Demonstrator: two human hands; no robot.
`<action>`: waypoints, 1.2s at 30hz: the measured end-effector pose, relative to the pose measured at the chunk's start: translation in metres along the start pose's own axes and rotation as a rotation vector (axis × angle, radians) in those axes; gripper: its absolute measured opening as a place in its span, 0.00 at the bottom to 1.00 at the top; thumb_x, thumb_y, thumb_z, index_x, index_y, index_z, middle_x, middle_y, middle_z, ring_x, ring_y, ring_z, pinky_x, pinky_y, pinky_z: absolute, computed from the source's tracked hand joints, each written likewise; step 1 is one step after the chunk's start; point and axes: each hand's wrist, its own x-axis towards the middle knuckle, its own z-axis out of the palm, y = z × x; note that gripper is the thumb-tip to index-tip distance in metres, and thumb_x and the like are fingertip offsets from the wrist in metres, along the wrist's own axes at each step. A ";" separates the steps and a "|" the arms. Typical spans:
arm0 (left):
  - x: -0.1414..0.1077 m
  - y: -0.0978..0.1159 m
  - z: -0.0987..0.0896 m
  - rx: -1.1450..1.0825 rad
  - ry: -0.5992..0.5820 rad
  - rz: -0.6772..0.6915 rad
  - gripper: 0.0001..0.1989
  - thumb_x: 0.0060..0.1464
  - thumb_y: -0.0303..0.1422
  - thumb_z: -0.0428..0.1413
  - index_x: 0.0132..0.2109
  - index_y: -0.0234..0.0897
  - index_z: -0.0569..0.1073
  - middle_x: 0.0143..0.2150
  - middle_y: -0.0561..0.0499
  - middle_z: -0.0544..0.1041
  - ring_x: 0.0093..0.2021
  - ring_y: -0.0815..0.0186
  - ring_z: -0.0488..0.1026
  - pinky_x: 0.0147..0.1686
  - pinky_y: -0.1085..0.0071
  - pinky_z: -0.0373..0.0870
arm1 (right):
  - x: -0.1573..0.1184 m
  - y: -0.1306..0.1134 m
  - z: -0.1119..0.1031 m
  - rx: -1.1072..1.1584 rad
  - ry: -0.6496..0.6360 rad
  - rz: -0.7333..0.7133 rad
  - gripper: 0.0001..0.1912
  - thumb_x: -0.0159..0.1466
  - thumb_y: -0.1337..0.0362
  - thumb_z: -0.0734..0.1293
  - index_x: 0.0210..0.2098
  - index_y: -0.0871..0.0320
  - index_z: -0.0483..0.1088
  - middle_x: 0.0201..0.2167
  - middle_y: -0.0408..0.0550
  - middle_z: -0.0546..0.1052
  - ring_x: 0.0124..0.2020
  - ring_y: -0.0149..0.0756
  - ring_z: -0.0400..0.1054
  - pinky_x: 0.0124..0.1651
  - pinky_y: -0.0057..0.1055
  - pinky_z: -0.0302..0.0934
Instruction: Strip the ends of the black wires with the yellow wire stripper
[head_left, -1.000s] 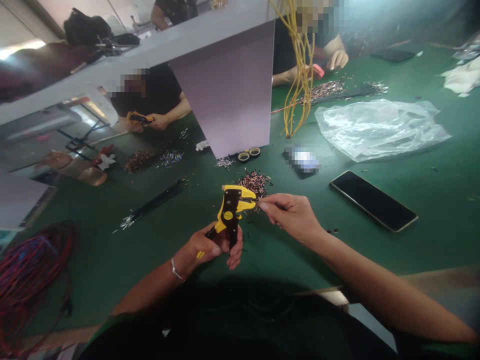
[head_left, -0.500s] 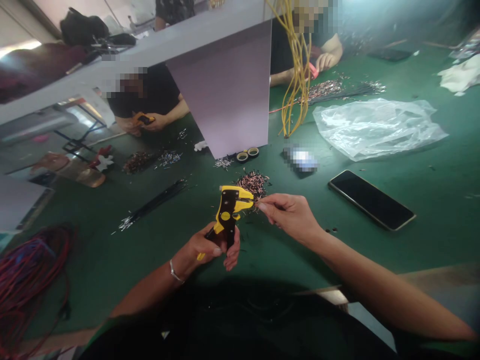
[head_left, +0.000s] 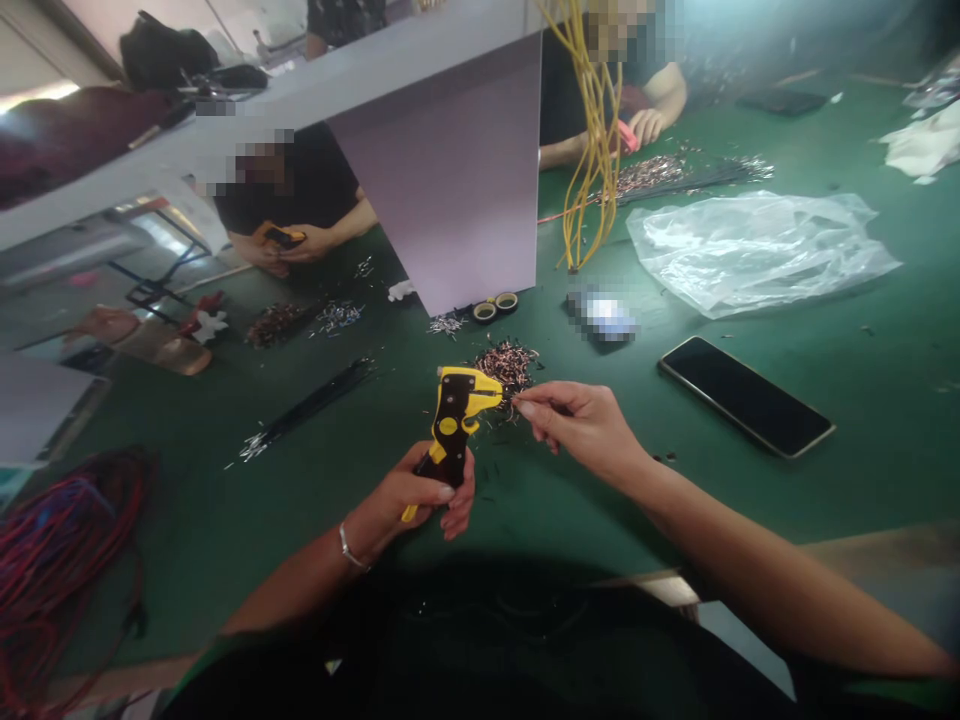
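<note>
My left hand (head_left: 412, 497) grips the handles of a yellow and black automatic wire stripper (head_left: 453, 415), holding it upright above the green table mat (head_left: 750, 500). My right hand (head_left: 577, 425) pinches a thin dark wire (head_left: 544, 408) between thumb and fingers, close to the stripper's jaws. The wire's tip is too small to see clearly. Just beyond the jaws lies a heap of short copper-ended wire pieces (head_left: 506, 365).
A black phone (head_left: 746, 397) and a crumpled plastic bag (head_left: 757, 252) lie to the right. Black wire bundles (head_left: 307, 397), tape rolls (head_left: 495, 307) and a red-blue wire coil (head_left: 60, 545) lie nearby. A pale upright panel (head_left: 442, 170) stands ahead, with co-workers beyond.
The stripper has shifted slightly left and tilted, opening a small gap between its jaws and my right fingertips. My right hand has barely moved.
</note>
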 end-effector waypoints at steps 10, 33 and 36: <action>-0.004 -0.001 0.005 -0.008 0.041 -0.015 0.10 0.47 0.27 0.62 0.38 0.32 0.72 0.25 0.54 0.68 0.18 0.73 0.63 0.16 0.75 0.67 | 0.002 0.002 -0.002 0.056 -0.020 0.014 0.14 0.58 0.54 0.72 0.33 0.61 0.80 0.18 0.41 0.72 0.15 0.24 0.60 0.17 0.26 0.57; 0.003 0.005 0.000 0.035 0.070 0.027 0.17 0.42 0.29 0.63 0.42 0.31 0.73 0.27 0.51 0.72 0.22 0.69 0.67 0.22 0.70 0.68 | 0.003 0.007 -0.004 0.000 0.022 0.040 0.11 0.57 0.57 0.72 0.32 0.60 0.80 0.17 0.42 0.72 0.15 0.24 0.58 0.17 0.26 0.54; 0.004 0.012 -0.002 0.052 0.085 0.078 0.19 0.40 0.29 0.62 0.43 0.32 0.73 0.29 0.50 0.73 0.24 0.67 0.69 0.25 0.67 0.70 | 0.003 0.006 -0.004 -0.060 0.046 0.006 0.11 0.57 0.58 0.72 0.30 0.60 0.80 0.17 0.42 0.72 0.16 0.25 0.58 0.18 0.27 0.54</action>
